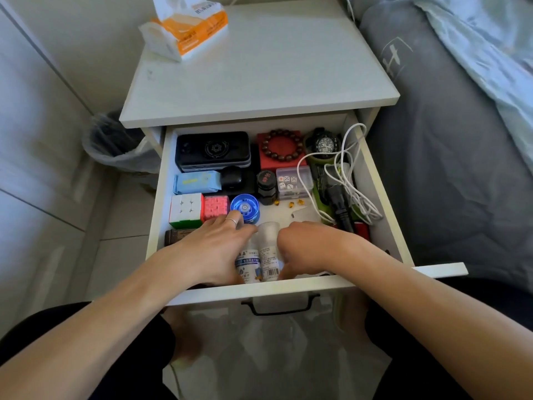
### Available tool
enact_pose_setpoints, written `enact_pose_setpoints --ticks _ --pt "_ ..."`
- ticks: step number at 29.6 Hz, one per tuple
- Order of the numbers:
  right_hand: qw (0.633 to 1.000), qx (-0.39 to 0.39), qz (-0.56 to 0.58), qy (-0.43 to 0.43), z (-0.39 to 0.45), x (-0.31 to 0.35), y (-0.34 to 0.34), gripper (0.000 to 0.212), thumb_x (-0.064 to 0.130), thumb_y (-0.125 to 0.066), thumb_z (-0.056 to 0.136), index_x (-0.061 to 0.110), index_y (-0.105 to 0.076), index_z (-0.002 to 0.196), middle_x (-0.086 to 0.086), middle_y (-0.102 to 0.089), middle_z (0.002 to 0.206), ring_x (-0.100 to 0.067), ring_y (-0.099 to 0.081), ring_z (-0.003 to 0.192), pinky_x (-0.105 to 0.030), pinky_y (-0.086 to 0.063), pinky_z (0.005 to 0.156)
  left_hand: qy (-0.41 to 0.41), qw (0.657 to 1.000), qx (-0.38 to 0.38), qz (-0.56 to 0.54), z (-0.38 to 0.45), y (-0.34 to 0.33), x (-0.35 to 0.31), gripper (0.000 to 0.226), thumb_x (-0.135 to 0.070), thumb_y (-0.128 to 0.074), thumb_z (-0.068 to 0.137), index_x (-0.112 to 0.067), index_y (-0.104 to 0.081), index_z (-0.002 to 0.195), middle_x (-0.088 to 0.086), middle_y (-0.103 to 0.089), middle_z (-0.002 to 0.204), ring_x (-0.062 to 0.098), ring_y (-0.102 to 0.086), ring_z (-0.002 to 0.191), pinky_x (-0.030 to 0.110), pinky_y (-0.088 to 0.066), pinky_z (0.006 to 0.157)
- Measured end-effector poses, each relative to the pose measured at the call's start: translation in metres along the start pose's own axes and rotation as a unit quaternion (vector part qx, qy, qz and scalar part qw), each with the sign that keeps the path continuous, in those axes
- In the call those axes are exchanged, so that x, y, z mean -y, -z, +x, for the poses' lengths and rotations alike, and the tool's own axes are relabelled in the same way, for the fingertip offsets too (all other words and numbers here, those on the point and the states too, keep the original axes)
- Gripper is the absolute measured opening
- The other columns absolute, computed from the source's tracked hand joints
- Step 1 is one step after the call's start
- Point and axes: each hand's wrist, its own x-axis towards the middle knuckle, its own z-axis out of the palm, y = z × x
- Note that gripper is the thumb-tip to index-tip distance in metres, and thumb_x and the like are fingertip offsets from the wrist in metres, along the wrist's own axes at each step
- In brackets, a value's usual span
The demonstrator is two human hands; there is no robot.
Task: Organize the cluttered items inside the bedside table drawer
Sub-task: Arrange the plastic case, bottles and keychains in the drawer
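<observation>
I look down into an open drawer (161, 180) of a white bedside table (259, 70). Both my hands are at its front edge, on either side of two white bottles (261, 255) lying side by side with their clear caps pointing away from me. My left hand (213, 249) lies flat with fingers straight, resting against the left bottle; a ring sits on one finger. My right hand (302, 249) has its fingers curled down beside the right bottle, but I cannot tell whether they grip it.

Just beyond my left fingers are a blue yo-yo (245, 208), a pink cube (216, 207) and a white cube (186, 210). Further back lie a black phone (212, 150), a blue tissue pack (197, 181), a bead bracelet (281, 145) on a red box, a dice box (294, 180) and a black jar (266, 184). At the right are a watch (324, 144) and tangled white cable (343, 168). A tissue packet (187, 27) sits on the tabletop.
</observation>
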Motion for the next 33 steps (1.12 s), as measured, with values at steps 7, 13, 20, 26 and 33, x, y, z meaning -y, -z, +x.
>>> enact_pose_setpoints --ticks 7,13,20,26,33 --pt "0.987 0.1 0.101 -0.071 0.007 0.006 0.002 0.035 0.045 -0.058 0.094 0.019 -0.048 0.074 0.003 -0.053 0.071 -0.012 -0.051 0.062 -0.025 -0.036 0.052 0.003 1.0 -0.011 0.01 0.003 0.002 -0.007 0.092 -0.065 -0.071 0.076 -0.025 -0.032 0.149 0.006 -0.036 0.14 0.027 -0.043 0.124 0.038 -0.036 0.105" --pt "0.968 0.173 0.152 -0.099 0.009 0.004 0.002 0.035 0.047 -0.052 0.098 0.013 -0.057 0.09 0.0 -0.059 0.078 -0.015 -0.058 0.064 -0.026 -0.048 0.058 -0.002 1.0 0.004 -0.003 0.005 -0.001 -0.008 0.092 -0.059 -0.077 0.073 -0.021 -0.035 0.145 0.006 -0.035 0.142 0.028 -0.043 0.125 0.039 -0.041 0.104" --pt "0.959 0.207 0.168 -0.094 0.008 -0.001 0.005 0.036 0.049 -0.048 0.099 0.021 -0.052 0.076 0.001 -0.058 0.074 -0.016 -0.055 0.063 -0.027 -0.046 0.059 0.007 0.999 0.003 -0.035 0.002 -0.001 -0.004 0.086 -0.053 -0.077 0.075 -0.023 -0.038 0.146 0.0 -0.036 0.142 0.023 -0.044 0.127 0.037 -0.043 0.103" --pt "0.972 0.186 0.116 -0.086 0.005 0.002 0.002 0.044 0.056 -0.042 0.099 0.021 -0.05 0.073 0.002 -0.055 0.078 -0.014 -0.053 0.069 -0.029 -0.038 0.06 -0.006 0.987 -0.157 -0.025 0.016 0.01 -0.004 0.055 -0.037 -0.056 0.092 -0.02 -0.045 0.144 0.003 -0.037 0.148 0.025 -0.045 0.127 0.037 -0.045 0.098" --pt "0.979 0.102 0.143 -0.105 0.0 0.003 -0.003 0.038 0.053 -0.057 0.092 0.019 -0.049 0.079 0.003 -0.053 0.078 -0.011 -0.051 0.067 -0.027 -0.037 0.055 0.019 0.996 -0.071 0.055 0.029 0.0 0.005 0.045 -0.026 -0.042 0.099 -0.016 -0.047 0.142 0.005 -0.034 0.154 0.026 -0.051 0.124 0.038 -0.046 0.092"
